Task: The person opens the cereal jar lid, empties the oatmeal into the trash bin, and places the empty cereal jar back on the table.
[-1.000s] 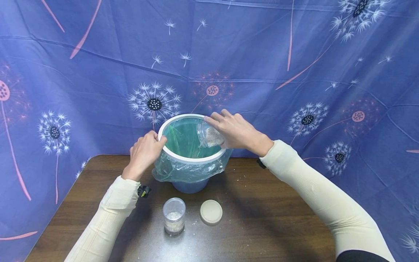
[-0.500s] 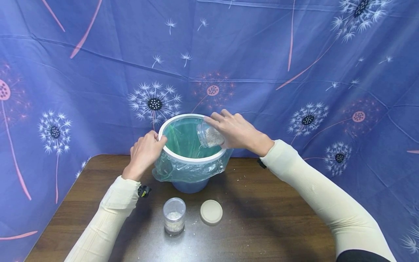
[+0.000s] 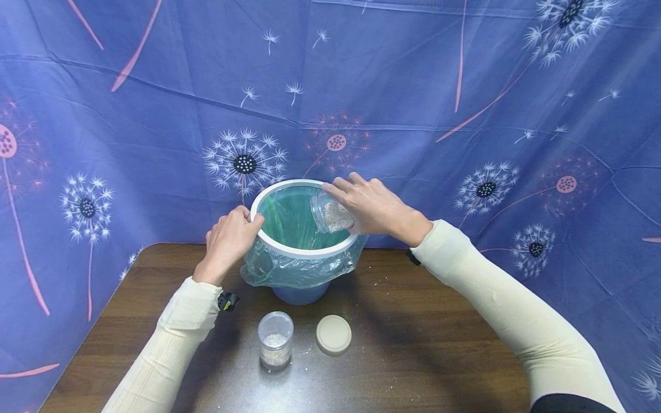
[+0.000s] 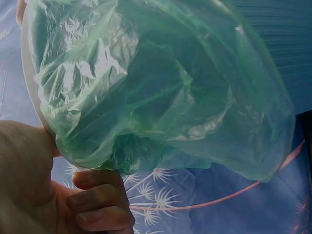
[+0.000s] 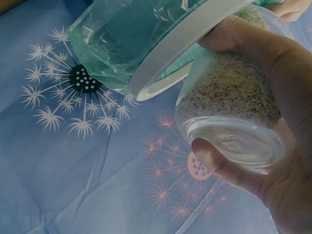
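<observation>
In the head view my left hand (image 3: 227,244) grips the left side of the white rim (image 3: 294,251) of a blue trash bin (image 3: 300,294), thumb over the top. A thin green trash bag (image 3: 296,272) lines the bin and hangs down outside it. My right hand (image 3: 377,207) holds a clear jar (image 3: 330,213) tilted over the right part of the opening, its mouth facing left into the bin. Pale flaky bits (image 5: 234,90) fill part of that jar in the right wrist view. The bottom of the bin's inside is hidden.
A second clear jar (image 3: 275,343), part full of similar bits, stands uncovered on the brown wooden table (image 3: 423,344). Right of it lies a round beige lid (image 3: 333,334). Small crumbs are scattered about. A blue dandelion-print cloth (image 3: 392,74) hangs behind the table.
</observation>
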`<action>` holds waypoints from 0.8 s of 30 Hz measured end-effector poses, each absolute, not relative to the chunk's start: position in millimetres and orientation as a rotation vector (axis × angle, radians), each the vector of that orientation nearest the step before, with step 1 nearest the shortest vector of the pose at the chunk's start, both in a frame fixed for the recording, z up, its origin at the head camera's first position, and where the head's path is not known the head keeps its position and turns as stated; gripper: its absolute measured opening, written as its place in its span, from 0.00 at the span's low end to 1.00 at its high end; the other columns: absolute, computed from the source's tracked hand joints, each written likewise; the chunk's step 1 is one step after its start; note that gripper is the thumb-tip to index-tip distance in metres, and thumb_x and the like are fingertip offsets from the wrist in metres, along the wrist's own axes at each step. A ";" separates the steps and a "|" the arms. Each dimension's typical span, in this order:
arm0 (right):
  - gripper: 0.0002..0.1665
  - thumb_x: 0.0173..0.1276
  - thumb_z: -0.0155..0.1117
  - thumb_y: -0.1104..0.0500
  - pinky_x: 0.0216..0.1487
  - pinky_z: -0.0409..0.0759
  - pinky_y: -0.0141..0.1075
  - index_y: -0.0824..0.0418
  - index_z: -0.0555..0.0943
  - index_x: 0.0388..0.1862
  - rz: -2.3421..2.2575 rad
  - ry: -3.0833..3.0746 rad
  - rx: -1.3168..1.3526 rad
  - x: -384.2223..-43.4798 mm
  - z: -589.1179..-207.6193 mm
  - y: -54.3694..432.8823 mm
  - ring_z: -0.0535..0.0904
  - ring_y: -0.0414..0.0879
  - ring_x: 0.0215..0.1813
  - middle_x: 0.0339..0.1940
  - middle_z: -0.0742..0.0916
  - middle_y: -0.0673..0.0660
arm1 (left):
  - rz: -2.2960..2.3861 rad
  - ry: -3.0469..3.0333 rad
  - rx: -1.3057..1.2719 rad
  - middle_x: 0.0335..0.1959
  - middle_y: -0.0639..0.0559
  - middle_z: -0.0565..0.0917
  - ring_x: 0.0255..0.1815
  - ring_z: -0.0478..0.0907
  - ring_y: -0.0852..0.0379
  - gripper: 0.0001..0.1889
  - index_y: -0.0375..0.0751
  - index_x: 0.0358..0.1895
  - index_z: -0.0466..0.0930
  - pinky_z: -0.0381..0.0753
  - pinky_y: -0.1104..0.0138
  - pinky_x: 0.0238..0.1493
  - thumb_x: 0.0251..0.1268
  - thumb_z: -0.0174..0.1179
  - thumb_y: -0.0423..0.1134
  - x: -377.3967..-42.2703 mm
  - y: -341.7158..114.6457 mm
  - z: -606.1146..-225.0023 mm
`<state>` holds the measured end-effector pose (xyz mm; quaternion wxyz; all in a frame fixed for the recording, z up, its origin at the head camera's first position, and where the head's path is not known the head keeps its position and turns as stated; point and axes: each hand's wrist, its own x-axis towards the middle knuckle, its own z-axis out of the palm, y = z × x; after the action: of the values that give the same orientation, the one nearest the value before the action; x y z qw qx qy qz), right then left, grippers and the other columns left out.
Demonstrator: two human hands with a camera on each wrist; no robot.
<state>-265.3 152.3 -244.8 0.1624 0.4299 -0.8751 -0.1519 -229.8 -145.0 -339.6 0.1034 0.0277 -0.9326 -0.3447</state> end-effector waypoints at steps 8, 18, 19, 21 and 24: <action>0.63 0.47 0.90 0.40 0.30 0.82 0.49 0.57 0.70 0.79 -0.471 -2.493 1.217 -264.9 -245.7 152.3 0.77 0.58 0.51 0.60 0.81 0.58 | -1.006 -2.755 0.080 0.35 0.42 0.81 0.40 0.80 0.38 0.16 0.44 0.35 0.73 0.74 0.42 0.43 0.71 0.47 0.53 -229.3 -144.4 -340.3; 0.60 0.46 0.91 0.43 0.31 0.83 0.49 0.58 0.72 0.76 -0.483 -2.458 1.252 -265.6 -245.7 152.1 0.78 0.58 0.50 0.60 0.81 0.58 | -1.005 -2.761 0.080 0.35 0.42 0.81 0.40 0.80 0.38 0.17 0.44 0.35 0.73 0.74 0.42 0.44 0.72 0.47 0.53 -228.8 -144.2 -339.9; 0.60 0.46 0.91 0.44 0.31 0.83 0.49 0.58 0.72 0.76 -0.484 -2.456 1.254 -265.7 -245.5 152.0 0.78 0.58 0.50 0.60 0.81 0.58 | -1.005 -2.763 0.081 0.35 0.42 0.81 0.40 0.80 0.38 0.17 0.44 0.35 0.73 0.74 0.41 0.44 0.72 0.47 0.53 -228.9 -144.1 -339.6; 0.60 0.46 0.91 0.43 0.31 0.84 0.49 0.58 0.72 0.75 -0.487 -2.451 1.257 -265.8 -244.8 151.6 0.78 0.58 0.50 0.60 0.81 0.59 | -1.004 -2.763 0.083 0.35 0.41 0.81 0.41 0.80 0.37 0.17 0.43 0.36 0.73 0.74 0.41 0.44 0.71 0.47 0.53 -229.1 -143.9 -338.9; 0.60 0.46 0.91 0.43 0.32 0.84 0.50 0.58 0.72 0.75 -0.484 -2.448 1.261 -266.2 -244.1 151.1 0.78 0.59 0.50 0.60 0.81 0.59 | -1.004 -2.761 0.086 0.36 0.41 0.82 0.42 0.81 0.37 0.17 0.43 0.36 0.74 0.74 0.41 0.45 0.71 0.47 0.53 -229.0 -143.9 -337.8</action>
<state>-266.2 151.1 -244.1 0.1720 0.4444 -0.8625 -0.1704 -229.0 -143.9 -337.8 0.1012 0.0293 -0.9345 -0.3400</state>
